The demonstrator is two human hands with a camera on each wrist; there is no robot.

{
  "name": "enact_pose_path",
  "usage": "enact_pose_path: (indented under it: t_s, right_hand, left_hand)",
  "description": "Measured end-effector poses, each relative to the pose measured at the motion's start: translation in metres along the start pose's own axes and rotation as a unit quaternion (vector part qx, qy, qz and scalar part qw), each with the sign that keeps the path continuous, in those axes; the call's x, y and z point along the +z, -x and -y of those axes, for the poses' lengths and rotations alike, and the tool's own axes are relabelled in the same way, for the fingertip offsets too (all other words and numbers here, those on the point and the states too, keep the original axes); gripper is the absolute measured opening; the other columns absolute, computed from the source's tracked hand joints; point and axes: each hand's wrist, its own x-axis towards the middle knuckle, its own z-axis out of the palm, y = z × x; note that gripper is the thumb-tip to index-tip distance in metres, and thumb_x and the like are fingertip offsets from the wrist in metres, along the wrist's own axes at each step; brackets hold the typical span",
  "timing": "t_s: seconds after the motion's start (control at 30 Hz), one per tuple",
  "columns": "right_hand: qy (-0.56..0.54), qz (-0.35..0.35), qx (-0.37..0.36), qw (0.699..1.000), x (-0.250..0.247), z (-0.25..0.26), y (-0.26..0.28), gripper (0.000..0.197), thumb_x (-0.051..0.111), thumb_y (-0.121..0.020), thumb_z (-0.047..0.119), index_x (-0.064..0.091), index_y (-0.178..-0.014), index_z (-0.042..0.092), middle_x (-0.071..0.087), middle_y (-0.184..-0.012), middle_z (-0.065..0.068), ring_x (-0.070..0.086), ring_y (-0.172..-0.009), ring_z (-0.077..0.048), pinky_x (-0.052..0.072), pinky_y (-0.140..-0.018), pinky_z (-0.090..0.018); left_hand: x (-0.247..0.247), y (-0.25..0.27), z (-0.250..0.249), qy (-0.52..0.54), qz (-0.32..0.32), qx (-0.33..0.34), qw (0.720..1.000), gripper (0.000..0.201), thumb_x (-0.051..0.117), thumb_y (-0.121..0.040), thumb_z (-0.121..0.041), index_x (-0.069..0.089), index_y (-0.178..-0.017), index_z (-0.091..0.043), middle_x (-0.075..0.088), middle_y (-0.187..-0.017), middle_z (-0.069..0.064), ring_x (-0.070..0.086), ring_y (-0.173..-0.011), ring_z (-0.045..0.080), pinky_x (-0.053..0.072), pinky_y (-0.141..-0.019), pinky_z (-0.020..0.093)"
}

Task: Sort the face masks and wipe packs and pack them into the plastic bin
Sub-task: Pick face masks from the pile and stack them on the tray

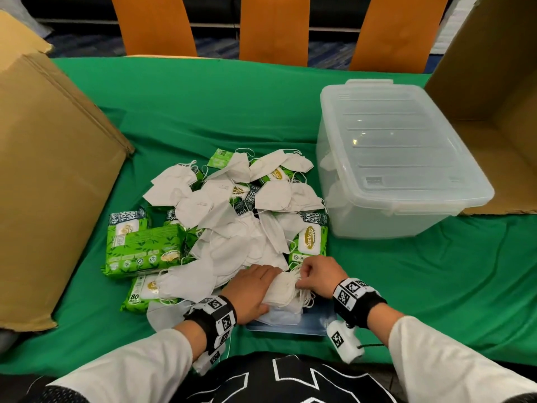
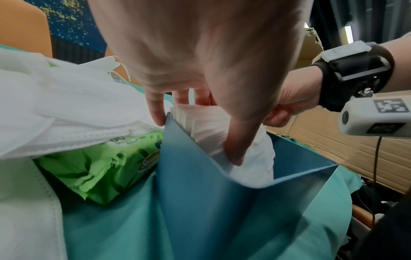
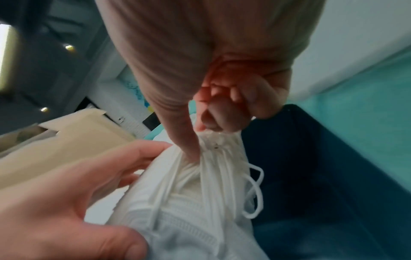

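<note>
Left hand [image 1: 252,289] fingers around mask stack [image 1: 283,289] | right hand [image 1: 318,274] apparently pinching its earloops

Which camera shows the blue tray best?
The left wrist view: the blue tray shows its wall, rim and the mask stack inside. The head view shows only a sliver of it beneath both hands. The right wrist view shows a dark, blurred patch.
</note>
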Motion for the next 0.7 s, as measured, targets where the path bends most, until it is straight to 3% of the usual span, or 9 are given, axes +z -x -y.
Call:
enact_pose_path:
  t_s: [0.1, 0.2, 0.3, 0.4, 0.47, 0.53, 0.63, 0.7]
  right_hand:
    - [-0.090, 0.049, 0.054, 0.993, 0.002, -0.004, 0.008, 0.022, 0.081, -0.081, 0.026, 0.062, -0.075, 0.015, 0.071, -0.061, -0.006, 0.066, -0.045, -0.019, 0.048, -0.043, -0.025]
    - [-0.227, 0.066, 0.106, 0.966, -0.002, -0.012, 0.019, 0.024, 0.068, -0.094, 0.030, 0.065, -0.084, 0.008, 0.073, -0.069, -0.011, 0.063, -0.047, -0.020, 0.046, -0.041, -0.026]
    - [-0.418, 0.064, 0.171, 0.890, -0.005, -0.021, 0.030, 0.029, 0.057, -0.101, 0.033, 0.065, -0.089, 0.007, 0.064, -0.067, -0.008, 0.055, -0.050, -0.020, 0.044, -0.045, -0.025]
    - [-0.571, 0.028, 0.203, 0.795, -0.002, -0.033, 0.041, 0.023, 0.062, -0.098, 0.029, 0.064, -0.098, 0.007, 0.057, -0.068, -0.006, 0.051, -0.057, -0.019, 0.043, -0.052, -0.029]
    - [-0.611, 0.014, 0.208, 0.764, 0.002, -0.037, 0.049, 0.028, 0.065, -0.096, 0.028, 0.066, -0.110, 0.003, 0.061, -0.080, -0.010, 0.057, -0.069, -0.023, 0.050, -0.060, -0.036]
    - [-0.616, 0.017, 0.213, 0.758, 0.007, -0.037, 0.056, 0.037, 0.066, -0.095, 0.031, 0.065, -0.121, 0.005, 0.065, -0.106, -0.014, 0.062, -0.096, -0.028, 0.053, -0.077, -0.046]
    - [-0.621, 0.054, 0.227, 0.748, 0.017, -0.036, 0.059, 0.056, 0.063, -0.095, 0.044, 0.053, -0.139, 0.012, 0.050, -0.144, -0.019, 0.044, -0.136, -0.037, 0.041, -0.102, -0.055]
    - [-0.633, 0.086, 0.222, 0.737, 0.025, -0.031, 0.054, 0.066, 0.060, -0.094, 0.050, 0.045, -0.145, 0.011, 0.048, -0.146, -0.021, 0.043, -0.138, -0.039, 0.040, -0.105, -0.054]
  left_hand:
    - [0.001, 0.000, 0.001, 0.016, -0.002, -0.004, 1.000, 0.094, 0.071, -0.082, -0.039, 0.020, -0.159, -0.021, 0.034, -0.158, 0.003, 0.037, -0.139, 0.024, 0.035, -0.113, 0.039]
    - [0.000, 0.002, 0.002, 0.046, -0.001, -0.020, 0.999, 0.100, 0.074, -0.080, -0.041, 0.018, -0.160, -0.020, 0.033, -0.159, 0.004, 0.035, -0.141, 0.025, 0.033, -0.115, 0.038]
    - [-0.001, 0.004, 0.004, 0.080, 0.002, -0.037, 0.996, 0.105, 0.076, -0.079, -0.046, 0.016, -0.161, -0.020, 0.032, -0.160, 0.005, 0.033, -0.143, 0.025, 0.030, -0.118, 0.035]
    - [0.000, 0.006, 0.009, 0.108, 0.004, -0.045, 0.993, 0.109, 0.078, -0.075, -0.051, 0.017, -0.160, -0.024, 0.031, -0.160, 0.004, 0.033, -0.142, 0.023, 0.029, -0.118, 0.031]
    - [0.000, 0.009, 0.010, 0.129, 0.007, -0.053, 0.990, 0.111, 0.080, -0.073, -0.052, 0.017, -0.160, -0.025, 0.029, -0.160, 0.004, 0.032, -0.143, 0.023, 0.028, -0.119, 0.030]
    - [0.000, 0.012, 0.011, 0.154, 0.008, -0.062, 0.986, 0.116, 0.084, -0.070, -0.053, 0.016, -0.160, -0.027, 0.026, -0.160, 0.002, 0.030, -0.144, 0.022, 0.027, -0.119, 0.029]
    - [0.001, 0.016, 0.013, 0.197, 0.002, -0.074, 0.978, 0.126, 0.089, -0.064, -0.052, 0.012, -0.160, -0.028, 0.021, -0.161, -0.002, 0.027, -0.145, 0.017, 0.024, -0.118, 0.022]
    - [0.003, 0.019, 0.016, 0.242, 0.001, -0.090, 0.966, 0.132, 0.092, -0.060, -0.050, 0.010, -0.161, -0.028, 0.020, -0.158, -0.007, 0.026, -0.143, 0.011, 0.023, -0.116, 0.019]
